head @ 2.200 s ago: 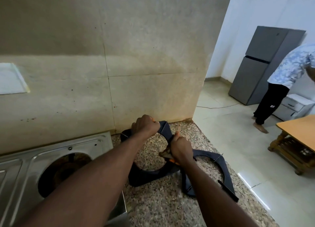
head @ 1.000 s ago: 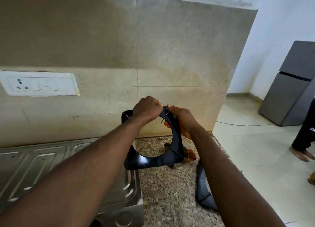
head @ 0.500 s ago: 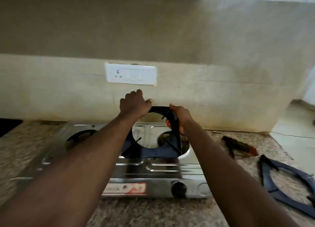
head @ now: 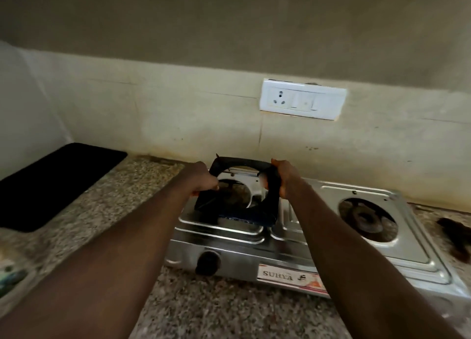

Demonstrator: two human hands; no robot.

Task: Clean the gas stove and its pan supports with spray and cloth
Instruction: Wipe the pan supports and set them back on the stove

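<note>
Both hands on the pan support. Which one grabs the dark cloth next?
Right hand, likely: the dark cloth lies right of the stove; the left hand grips the pan support farther away.

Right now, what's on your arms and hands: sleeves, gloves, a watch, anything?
Nothing worn shows. The left forearm and right forearm are bare, no sleeves or cuffs. The left hand and right hand are ungloved; no watch, band or ring visible.

Stove [head: 288, 252]: shiny stainless steel, ribbed top. Pan support [head: 239, 215]: dark metal, slight sheen. Counter [head: 209, 310]: speckled polished granite. Wall [head: 178, 114]: smooth tile, stained. Socket [head: 302, 99]: white glossy plastic.
</note>
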